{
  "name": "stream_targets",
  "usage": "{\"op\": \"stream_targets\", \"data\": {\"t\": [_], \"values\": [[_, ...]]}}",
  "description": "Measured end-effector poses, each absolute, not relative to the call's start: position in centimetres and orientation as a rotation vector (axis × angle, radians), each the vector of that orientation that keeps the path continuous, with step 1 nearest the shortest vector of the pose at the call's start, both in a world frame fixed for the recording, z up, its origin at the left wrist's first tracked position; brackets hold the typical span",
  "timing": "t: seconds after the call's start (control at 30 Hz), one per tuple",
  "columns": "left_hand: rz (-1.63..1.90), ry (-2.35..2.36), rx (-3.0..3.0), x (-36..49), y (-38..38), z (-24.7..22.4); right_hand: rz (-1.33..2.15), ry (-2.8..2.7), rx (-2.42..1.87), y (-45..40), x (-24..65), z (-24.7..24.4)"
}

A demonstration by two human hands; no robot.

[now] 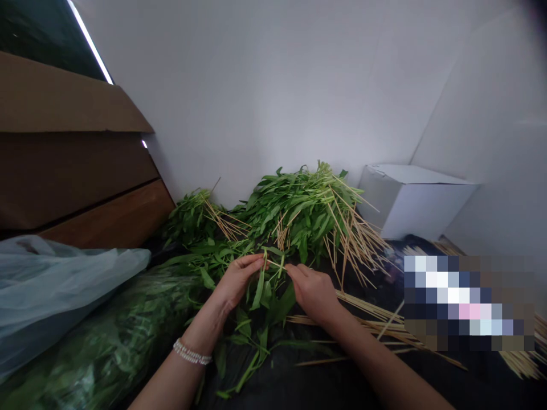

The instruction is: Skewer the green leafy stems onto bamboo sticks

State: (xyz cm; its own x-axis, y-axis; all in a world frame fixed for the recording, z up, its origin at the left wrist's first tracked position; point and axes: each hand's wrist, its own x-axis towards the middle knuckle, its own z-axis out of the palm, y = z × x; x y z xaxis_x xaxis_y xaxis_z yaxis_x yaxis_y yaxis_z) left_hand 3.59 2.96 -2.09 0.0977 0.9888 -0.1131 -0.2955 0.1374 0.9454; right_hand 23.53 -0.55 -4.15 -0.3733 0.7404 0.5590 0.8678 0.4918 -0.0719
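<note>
My left hand [239,280] pinches a leafy green stem [258,290] between thumb and fingertips. My right hand [314,289] has its fingers closed on a thin wooden skewer [277,264], which points left to the greens at my left fingertips. Whether the skewer passes through the stem or only lies against it, I cannot tell. Below the hands, loose leafy stems [250,370] lie on the black sheet. Just behind them rises a heap of greens [299,199] with many skewers [359,239] sticking out to the right.
A smaller bundle of greens with skewers [192,213] lies left of the heap. Loose skewers [371,313] spread under my right forearm. A bag of greens [119,330] and pale plastic [64,290] lie at left, a white box [427,205] at back right. A blurred patch covers the right.
</note>
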Motion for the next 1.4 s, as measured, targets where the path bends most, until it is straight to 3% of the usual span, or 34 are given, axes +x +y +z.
{"op": "stream_targets", "data": {"t": [1.4], "values": [[1.094, 0.981, 0.851, 3.16, 2.86, -1.76, -0.206, -2.174, -1.242, -0.55, 23.25, -4.51]]}}
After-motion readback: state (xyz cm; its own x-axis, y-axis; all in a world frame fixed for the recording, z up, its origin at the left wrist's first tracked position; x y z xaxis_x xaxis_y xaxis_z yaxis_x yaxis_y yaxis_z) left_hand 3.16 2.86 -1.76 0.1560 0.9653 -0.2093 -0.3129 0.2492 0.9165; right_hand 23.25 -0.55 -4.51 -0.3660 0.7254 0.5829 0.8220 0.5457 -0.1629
